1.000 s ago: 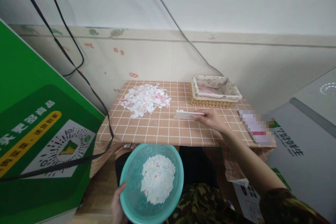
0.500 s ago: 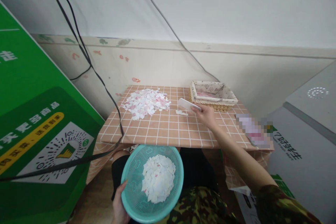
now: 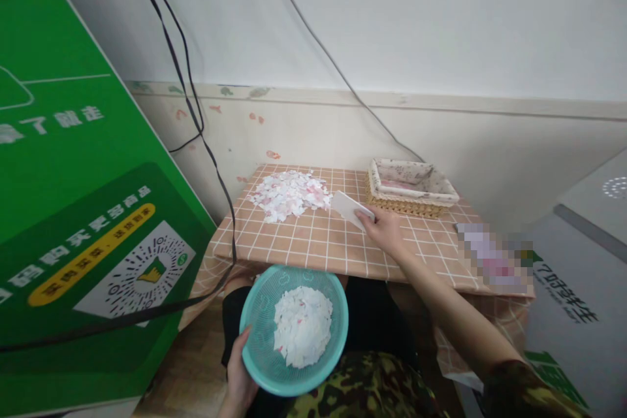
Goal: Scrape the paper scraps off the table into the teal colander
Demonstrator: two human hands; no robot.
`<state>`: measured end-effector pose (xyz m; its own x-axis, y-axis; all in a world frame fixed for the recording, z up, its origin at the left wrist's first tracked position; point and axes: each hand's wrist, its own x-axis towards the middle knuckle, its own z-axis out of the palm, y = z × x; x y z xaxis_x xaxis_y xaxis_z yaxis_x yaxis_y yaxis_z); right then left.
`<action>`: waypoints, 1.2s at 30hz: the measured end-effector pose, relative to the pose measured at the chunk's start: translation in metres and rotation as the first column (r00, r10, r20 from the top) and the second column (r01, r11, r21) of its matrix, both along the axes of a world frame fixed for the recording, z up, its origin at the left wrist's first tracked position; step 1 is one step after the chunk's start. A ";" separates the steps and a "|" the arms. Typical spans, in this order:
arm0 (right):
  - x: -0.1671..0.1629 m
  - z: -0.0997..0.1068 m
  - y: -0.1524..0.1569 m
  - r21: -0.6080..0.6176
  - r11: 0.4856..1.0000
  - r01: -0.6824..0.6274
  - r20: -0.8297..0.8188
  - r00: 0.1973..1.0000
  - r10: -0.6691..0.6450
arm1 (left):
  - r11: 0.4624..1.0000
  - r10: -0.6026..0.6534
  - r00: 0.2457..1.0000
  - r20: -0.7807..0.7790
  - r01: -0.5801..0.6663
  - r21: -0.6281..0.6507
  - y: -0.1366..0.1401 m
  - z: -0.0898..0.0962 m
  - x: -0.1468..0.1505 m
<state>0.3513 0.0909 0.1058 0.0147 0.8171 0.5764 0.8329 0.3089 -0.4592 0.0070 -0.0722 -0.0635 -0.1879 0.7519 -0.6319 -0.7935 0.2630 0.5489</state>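
Note:
My left hand (image 3: 241, 369) grips the left rim of a round teal plastic colander (image 3: 259, 307), held over my lap below the table's front edge. Inside it lies a mound of torn white paper scraps (image 3: 304, 326) with a few pink bits. Over the table, my right hand (image 3: 379, 225) is closed on a flat white card-like piece (image 3: 349, 208), its far end close to the right side of a paper pile. That pile of white and pinkish scraps (image 3: 289, 194) is spread on the back left of the tabletop.
A lined wicker basket (image 3: 404, 199) sits at the back right of the checked tablecloth (image 3: 313, 241). A phone-like item (image 3: 490, 258), blurred out, lies at the right edge. Black cables (image 3: 215, 163) hang at the left before a green panel (image 3: 98, 209). A grey-white cabinet (image 3: 578, 261) stands right.
My right hand has shifted the white piece toward the scrap pile and turned its face more into view. The small scraps beneath it are no longer visible. The whole view has swung slightly left.

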 end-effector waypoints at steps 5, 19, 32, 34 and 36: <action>-0.027 -0.005 0.004 0.016 1.000 0.013 0.074 0.997 -0.014 | 1.000 -0.002 1.000 0.008 0.002 0.018 0.000 0.002 0.002; -0.022 0.012 0.012 -0.099 0.995 0.024 0.113 0.994 -0.013 | 0.999 -0.021 0.998 0.058 0.019 0.038 0.001 0.014 0.004; -0.020 0.009 -0.010 -0.113 0.992 -0.059 -0.037 0.998 0.055 | 0.997 -0.029 0.999 0.035 0.027 0.077 0.001 0.003 0.001; -0.021 0.010 -0.011 -0.105 0.992 -0.065 -0.053 0.997 0.060 | 0.997 -0.034 0.998 0.044 0.031 0.074 0.001 0.005 0.002; -0.021 0.010 -0.012 -0.121 0.989 -0.087 -0.041 0.996 0.082 | 0.997 -0.035 0.998 0.046 0.032 0.070 0.001 0.008 0.003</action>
